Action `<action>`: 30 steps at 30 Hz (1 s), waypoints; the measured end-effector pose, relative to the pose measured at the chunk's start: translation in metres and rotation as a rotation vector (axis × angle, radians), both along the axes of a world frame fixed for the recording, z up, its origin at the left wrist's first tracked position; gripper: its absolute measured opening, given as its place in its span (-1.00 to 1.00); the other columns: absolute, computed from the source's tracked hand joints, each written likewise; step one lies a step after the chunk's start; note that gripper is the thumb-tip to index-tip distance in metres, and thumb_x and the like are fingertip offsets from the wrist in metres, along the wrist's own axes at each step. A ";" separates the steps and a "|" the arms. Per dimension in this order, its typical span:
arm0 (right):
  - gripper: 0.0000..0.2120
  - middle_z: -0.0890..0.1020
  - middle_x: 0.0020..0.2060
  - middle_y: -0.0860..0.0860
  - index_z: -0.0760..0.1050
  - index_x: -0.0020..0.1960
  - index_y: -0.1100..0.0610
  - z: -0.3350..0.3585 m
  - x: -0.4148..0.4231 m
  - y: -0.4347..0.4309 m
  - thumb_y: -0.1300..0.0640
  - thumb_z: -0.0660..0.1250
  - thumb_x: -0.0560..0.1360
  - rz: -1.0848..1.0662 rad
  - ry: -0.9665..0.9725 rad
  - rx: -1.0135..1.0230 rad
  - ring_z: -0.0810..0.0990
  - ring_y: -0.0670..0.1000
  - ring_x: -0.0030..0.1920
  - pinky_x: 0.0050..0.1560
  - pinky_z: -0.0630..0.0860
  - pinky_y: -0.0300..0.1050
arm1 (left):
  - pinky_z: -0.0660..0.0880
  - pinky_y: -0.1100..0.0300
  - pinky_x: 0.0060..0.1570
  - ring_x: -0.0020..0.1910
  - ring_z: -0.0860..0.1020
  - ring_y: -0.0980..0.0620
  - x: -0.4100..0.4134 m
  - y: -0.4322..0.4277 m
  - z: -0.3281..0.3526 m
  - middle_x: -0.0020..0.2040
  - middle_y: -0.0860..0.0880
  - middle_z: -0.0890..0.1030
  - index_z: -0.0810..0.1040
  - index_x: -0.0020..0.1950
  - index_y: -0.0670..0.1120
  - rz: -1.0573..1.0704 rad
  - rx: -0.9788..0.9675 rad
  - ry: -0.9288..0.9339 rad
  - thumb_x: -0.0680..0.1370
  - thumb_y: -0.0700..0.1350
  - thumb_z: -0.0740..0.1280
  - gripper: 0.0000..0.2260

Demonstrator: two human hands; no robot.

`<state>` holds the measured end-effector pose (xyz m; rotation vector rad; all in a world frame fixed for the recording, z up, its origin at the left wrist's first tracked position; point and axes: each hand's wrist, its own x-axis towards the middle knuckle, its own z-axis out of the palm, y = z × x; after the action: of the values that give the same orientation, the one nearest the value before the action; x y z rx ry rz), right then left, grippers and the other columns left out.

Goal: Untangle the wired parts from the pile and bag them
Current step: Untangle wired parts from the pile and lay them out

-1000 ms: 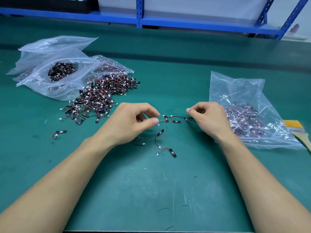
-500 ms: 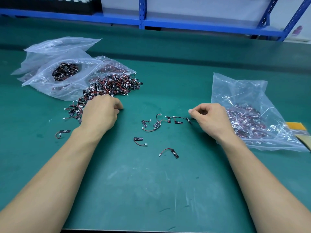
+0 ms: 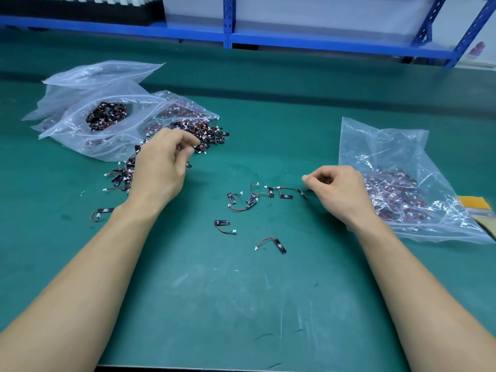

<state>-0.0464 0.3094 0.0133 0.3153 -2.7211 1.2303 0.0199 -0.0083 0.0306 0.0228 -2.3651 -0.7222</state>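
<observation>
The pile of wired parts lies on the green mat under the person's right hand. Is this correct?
No. The head view shows the pile on the green mat under the left hand; the right hand is apart from it.

My bench has a green mat (image 3: 241, 304) on it, pretty scuffed and smudged toward the front edge. Blue metal shelving (image 3: 228, 22) runs along the back, with a black tray (image 3: 107, 9) of little white bits on its left end. A brush (image 3: 476, 210) with yellowish bristles lies at the far right, partly cut off.
</observation>
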 end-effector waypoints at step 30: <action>-0.77 0.58 -0.44 -0.31 0.61 -0.32 0.00 0.000 0.000 -0.001 0.01 0.41 0.50 0.001 0.019 0.038 0.49 -0.21 -0.41 -0.32 0.35 -0.23 | 0.30 -0.01 0.02 0.11 0.44 -0.21 -0.016 0.000 -0.013 -0.01 -0.10 0.66 0.70 0.07 0.05 0.344 -0.471 -0.387 0.57 -0.18 0.38 -0.82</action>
<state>-0.0460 0.3086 0.0134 0.3304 -2.7312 1.1712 0.0038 -0.0082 0.0178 0.3868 -2.7416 0.0174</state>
